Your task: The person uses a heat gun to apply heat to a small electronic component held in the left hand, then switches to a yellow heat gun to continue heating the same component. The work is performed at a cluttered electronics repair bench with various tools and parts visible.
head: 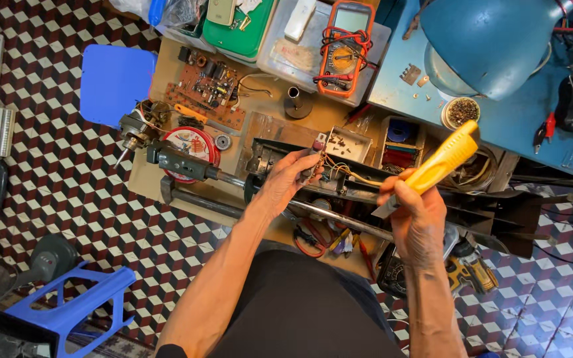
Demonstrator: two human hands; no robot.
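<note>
floor tiles [48, 166]: cube pattern in dark red, white and black. plastic stool [67, 311]: blue. flat lid [115, 83]: blue. circuit board [208, 89]: brown. multimeter [345, 48]: orange casing, dark face, red and black leads. tool handle [442, 159] in right hand [418, 219]: yellow. lamp shade [492, 40]: teal-blue. bench top [532, 126]: light blue. round tin [193, 149]: red and white. tray [243, 33]: green.

One yellow soldering gun [443, 161], one orange multimeter [344, 48], one circuit board [207, 89], two blue stools [115, 82].
</note>
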